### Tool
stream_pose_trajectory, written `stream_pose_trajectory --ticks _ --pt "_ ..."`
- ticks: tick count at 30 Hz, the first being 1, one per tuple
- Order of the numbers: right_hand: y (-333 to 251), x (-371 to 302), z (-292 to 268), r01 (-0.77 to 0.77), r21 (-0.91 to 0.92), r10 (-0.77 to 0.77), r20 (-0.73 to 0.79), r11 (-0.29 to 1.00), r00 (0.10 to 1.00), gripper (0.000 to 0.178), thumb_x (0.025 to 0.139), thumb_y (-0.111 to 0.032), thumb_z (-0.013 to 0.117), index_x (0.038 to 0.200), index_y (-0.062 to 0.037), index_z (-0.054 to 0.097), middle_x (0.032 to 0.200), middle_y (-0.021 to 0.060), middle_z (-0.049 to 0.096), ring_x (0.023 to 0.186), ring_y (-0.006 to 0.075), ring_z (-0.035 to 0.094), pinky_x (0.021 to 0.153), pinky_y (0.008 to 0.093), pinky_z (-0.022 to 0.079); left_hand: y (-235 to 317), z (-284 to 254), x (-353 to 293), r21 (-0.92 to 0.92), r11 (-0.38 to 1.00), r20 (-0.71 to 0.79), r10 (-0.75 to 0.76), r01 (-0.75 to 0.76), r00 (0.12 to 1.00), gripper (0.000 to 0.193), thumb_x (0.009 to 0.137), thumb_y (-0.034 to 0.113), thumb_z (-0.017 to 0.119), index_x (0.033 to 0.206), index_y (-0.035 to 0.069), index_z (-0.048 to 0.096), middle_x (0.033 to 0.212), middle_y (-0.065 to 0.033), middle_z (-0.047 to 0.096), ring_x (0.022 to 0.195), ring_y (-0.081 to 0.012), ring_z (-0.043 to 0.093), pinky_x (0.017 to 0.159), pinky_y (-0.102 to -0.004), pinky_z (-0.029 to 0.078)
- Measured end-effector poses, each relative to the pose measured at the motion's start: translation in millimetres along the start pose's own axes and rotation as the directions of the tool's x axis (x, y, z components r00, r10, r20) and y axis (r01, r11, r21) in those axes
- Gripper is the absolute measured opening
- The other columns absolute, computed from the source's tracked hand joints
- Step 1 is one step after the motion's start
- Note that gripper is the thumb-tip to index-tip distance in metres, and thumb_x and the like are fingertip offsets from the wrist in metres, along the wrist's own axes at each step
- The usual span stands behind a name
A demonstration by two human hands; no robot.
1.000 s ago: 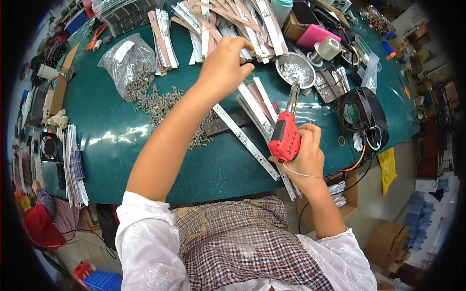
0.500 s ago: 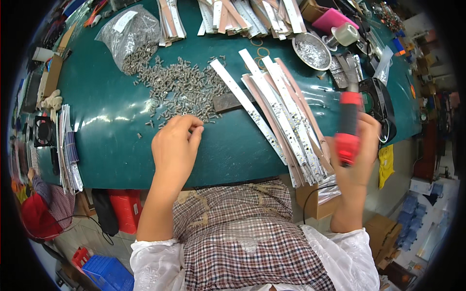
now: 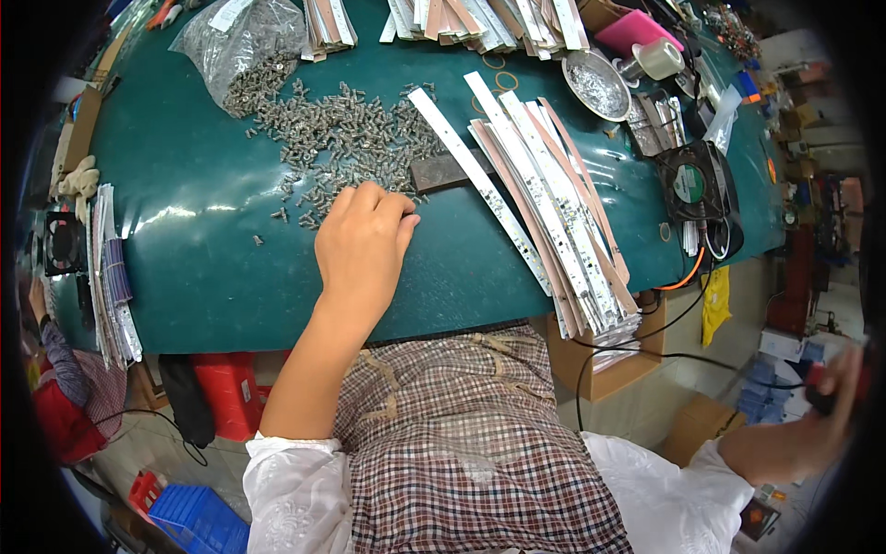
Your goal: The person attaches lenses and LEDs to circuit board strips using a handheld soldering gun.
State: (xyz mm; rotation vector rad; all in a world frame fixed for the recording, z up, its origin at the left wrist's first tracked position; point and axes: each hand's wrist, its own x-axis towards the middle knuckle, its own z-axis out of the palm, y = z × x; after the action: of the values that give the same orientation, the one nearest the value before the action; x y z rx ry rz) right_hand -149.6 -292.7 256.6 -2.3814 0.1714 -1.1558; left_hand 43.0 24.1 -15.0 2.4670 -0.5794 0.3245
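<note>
My left hand [image 3: 365,242] rests at the near edge of a spread of small metal screw-like pieces [image 3: 337,134], its fingers curled together; whatever they may hold is hidden. Far out at the lower right, off the table, my right hand [image 3: 784,443] is blurred by motion. Its fingers close round a corded red-and-black tool [image 3: 820,391], mostly dark and cut off by the picture's rim. A fanned stack of white LED strips [image 3: 554,208] lies right of my left hand, partly over a dark metal bar [image 3: 438,174].
A clear bag [image 3: 254,46] of the same pieces lies far left. More strip bundles [image 3: 434,23] lie at the back, with a metal bowl [image 3: 597,85] beside them. A fan [image 3: 692,185] sits at right; a black cable [image 3: 683,355] crosses an open carton [image 3: 609,369].
My right hand has swung from above the table's right side down and outward to the right, carrying the red-and-black tool. The left hand has moved slightly right and away.
</note>
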Motion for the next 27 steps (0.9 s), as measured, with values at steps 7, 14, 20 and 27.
stream_pose_trajectory --ticks 7,14,20,27 --pt "-36 -105 156 -0.813 0.179 0.675 0.473 0.555 0.566 0.063 0.074 0.003 0.074 0.131 0.0019 0.045 0.112 0.0153 0.056 0.072 0.0178 0.061 0.065 0.0321 0.05 -1 7 4 0.116 0.99 0.033 0.08 -0.083 0.996 0.013 0.073 0.012 0.077 0.076 0.01 0.064 0.076 -0.0031 0.06 0.075 -0.0222 0.06 0.065 -0.0344 0.049" --pt "-20 -124 272 0.0 -0.118 0.046 0.39 0.993 0.92 0.053 0.069 0.002 0.074 0.114 0.0007 0.045 0.114 0.0198 0.048 0.09 0.0418 0.059 0.068 0.0468 0.051 6 6 -9 -0.099 0.995 -0.089 0.024 -0.033 0.996 0.013 0.072 0.005 0.073 0.077 0.007 0.061 0.068 -0.0064 0.064 0.054 -0.0199 0.064 0.051 -0.03 0.05" --pt "-9 -131 300 -0.007 -0.32 0.155 0.442 0.948 0.884 0.047 0.068 0.008 0.069 0.108 0.0007 0.044 0.116 0.0193 0.046 0.079 0.0429 0.062 0.064 0.0492 0.052 5 -30 -22 -0.692 0.61 0.199 -0.354 0.386 0.914 0.009 0.08 -0.003 0.069 0.086 -0.001 0.062 0.083 -0.0091 0.07 0.074 -0.0129 0.069 0.067 -0.025 0.056" --pt "-9 -127 306 -0.01 -0.392 0.201 0.449 0.92 0.87 0.046 0.068 0.009 0.068 0.106 -0.0004 0.044 0.117 0.0189 0.046 0.075 0.0433 0.062 0.064 0.0498 0.052 -11 -34 -35 -0.846 0.09 0.461 -0.373 0.526 0.805 0.014 0.084 -0.003 0.068 0.098 -0.003 0.067 0.092 -0.0139 0.07 0.083 -0.0165 0.069 0.075 -0.0275 0.057"
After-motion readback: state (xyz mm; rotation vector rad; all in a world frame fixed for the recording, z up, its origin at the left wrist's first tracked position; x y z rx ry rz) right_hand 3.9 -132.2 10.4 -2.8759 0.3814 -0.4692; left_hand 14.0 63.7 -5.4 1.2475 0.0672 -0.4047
